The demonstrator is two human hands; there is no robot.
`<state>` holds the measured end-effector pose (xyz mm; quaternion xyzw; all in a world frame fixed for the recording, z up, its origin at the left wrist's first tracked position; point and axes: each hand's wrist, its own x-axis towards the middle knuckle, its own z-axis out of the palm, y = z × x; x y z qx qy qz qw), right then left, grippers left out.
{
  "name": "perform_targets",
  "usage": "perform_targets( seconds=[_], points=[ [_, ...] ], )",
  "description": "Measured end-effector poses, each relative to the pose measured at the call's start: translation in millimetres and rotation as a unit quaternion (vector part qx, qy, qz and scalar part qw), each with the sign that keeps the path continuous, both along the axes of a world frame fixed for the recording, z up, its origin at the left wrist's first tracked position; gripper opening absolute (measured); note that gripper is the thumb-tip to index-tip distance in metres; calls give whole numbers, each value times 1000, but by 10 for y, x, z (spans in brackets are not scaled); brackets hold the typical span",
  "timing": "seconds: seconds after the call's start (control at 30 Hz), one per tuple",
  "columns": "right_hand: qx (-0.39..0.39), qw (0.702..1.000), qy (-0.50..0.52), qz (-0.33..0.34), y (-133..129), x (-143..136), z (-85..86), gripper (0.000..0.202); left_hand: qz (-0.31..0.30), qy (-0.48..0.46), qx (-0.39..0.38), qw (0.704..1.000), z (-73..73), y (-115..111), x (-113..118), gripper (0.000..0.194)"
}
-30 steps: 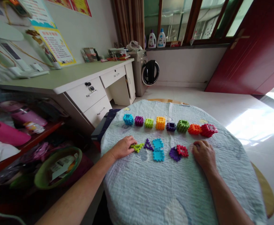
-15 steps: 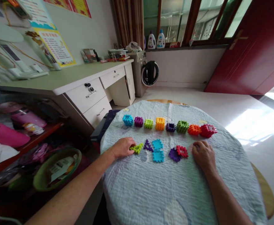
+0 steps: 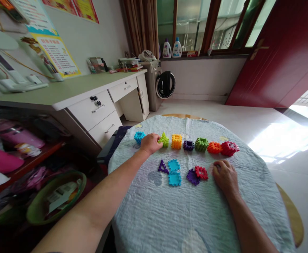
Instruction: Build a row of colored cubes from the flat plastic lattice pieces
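Observation:
My left hand [image 3: 151, 143] is closed on a lime green piece [image 3: 164, 135] at the lime stack in the back row, hiding the purple stack. Left of it sits a blue stack [image 3: 139, 137]. To the right stand yellow [image 3: 176, 141], dark purple [image 3: 188, 145], green [image 3: 201, 144], orange [image 3: 214, 147] and pink-red [image 3: 229, 148] stacks. In front lie a purple triangle [image 3: 163, 167], two light blue squares [image 3: 174, 179], and a red square [image 3: 201, 172] overlapping a purple one [image 3: 192, 177]. Beside these, my right hand [image 3: 225, 174] rests on the cloth with curled fingers; its grip is hidden.
A pale cloth [image 3: 154, 200] covers the round table. Beyond its left side are a desk [image 3: 90, 82] with drawers and a green basket [image 3: 34, 214]. A washing machine [image 3: 152, 86] with its door open stands behind, and a red door [image 3: 272, 59] at the right.
My left hand has moved forward and slightly right with the lime green piece, from the table's left side to the back row. My right hand stays at the same place on the cloth.

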<state>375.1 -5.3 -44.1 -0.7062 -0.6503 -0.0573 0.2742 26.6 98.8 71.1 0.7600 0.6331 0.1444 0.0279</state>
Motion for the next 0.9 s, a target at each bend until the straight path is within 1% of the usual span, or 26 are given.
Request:
perform_targets(
  seconds=[0.1, 0.2, 0.43, 0.6, 0.73, 0.83, 0.9],
  points=[
    [0, 1000, 6, 0, 4, 2, -3, 20, 21, 44, -18, 999, 50, 135, 134, 22],
    [-2, 1000, 16, -1, 5, -1, -6, 20, 34, 82, -46, 995, 67, 225, 213, 24],
    [-5, 1000, 24, -3, -5, -13, 9, 20, 46, 104, -75, 991, 47, 290, 256, 21],
    [-6, 1000, 27, -1, 0, -9, 10, 19, 36, 104, -75, 991, 44, 265, 238, 21],
    [-3, 999, 32, -1, 3, -12, 20, 18, 27, 98, -41, 994, 51, 217, 180, 21],
    [-6, 999, 33, -1, -1, -18, 30, 19, 10, 93, -3, 996, 72, 91, 137, 21],
    [-8, 999, 31, -1, -5, -22, 33, 19, -19, 74, 30, 997, 72, -73, 123, 21]
  ],
)
